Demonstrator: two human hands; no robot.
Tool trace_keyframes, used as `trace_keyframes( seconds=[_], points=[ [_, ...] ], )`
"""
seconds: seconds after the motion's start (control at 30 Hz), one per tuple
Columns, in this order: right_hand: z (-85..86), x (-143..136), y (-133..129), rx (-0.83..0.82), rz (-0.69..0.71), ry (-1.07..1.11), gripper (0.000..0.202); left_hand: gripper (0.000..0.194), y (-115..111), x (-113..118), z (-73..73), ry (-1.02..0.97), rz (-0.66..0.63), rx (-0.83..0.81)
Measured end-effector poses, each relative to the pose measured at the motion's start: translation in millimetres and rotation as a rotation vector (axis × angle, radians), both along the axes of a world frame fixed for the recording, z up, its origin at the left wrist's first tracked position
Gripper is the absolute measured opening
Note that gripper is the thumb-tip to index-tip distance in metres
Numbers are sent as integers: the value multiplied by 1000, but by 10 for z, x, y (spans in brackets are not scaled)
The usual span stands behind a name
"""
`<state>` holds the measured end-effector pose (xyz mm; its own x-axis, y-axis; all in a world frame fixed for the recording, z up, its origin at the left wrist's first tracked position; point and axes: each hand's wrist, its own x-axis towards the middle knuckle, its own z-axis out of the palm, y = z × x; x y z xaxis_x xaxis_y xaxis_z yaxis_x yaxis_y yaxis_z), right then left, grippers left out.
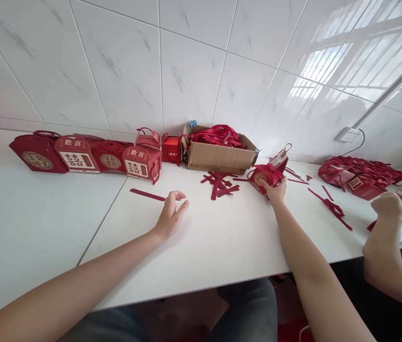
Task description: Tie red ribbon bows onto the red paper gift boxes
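Note:
My left hand (171,214) rests over the white table, its fingers loosely curled and the thumb apart, with nothing between them. A flat dark-red strip (147,194) lies just beside its fingers. My right hand (275,191) is closed on a small red gift box (259,176) with a gold round emblem, by the carton's right end. Red ribbon sits on top of this box; its far side is hidden. Right behind it stands another red piece with a cord loop (280,159). A loose heap of dark-red strips (218,184) lies between my hands.
A cardboard carton (218,159) full of red ribbons stands against the tiled wall. Several red gift boxes (78,154) with handles line the back left. At right are a pile of red boxes (361,175), a loose ribbon (333,208) and another person's hands (393,209).

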<state>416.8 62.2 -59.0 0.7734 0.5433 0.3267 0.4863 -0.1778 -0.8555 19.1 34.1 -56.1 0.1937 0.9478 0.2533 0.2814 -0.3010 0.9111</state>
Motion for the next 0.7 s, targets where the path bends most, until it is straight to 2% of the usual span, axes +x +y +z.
trace_keyframes(
  seconds=[0.1,0.17,0.23,0.3,0.37,0.47,0.6,0.7],
  points=[
    [-35,0,127,-58,-97,104,119,25,0,3,-27,8,24,14],
    [-47,-10,147,-79,-119,140,119,28,74,-34,-37,34,84,71],
    [-54,-16,126,-85,-128,158,115,38,236,-127,-27,72,215,199],
    [-60,-15,86,-77,-140,178,107,53,468,-276,9,92,419,364],
    [-71,-5,50,-56,-157,199,97,68,715,-447,63,135,601,423],
    [-98,16,21,-18,-174,223,84,90,1006,-645,139,171,754,273],
    [-138,32,13,14,-166,236,79,106,1194,-726,157,230,734,164],
    [-137,4,8,17,-167,210,77,107,1277,-747,115,219,764,21]
  ],
)
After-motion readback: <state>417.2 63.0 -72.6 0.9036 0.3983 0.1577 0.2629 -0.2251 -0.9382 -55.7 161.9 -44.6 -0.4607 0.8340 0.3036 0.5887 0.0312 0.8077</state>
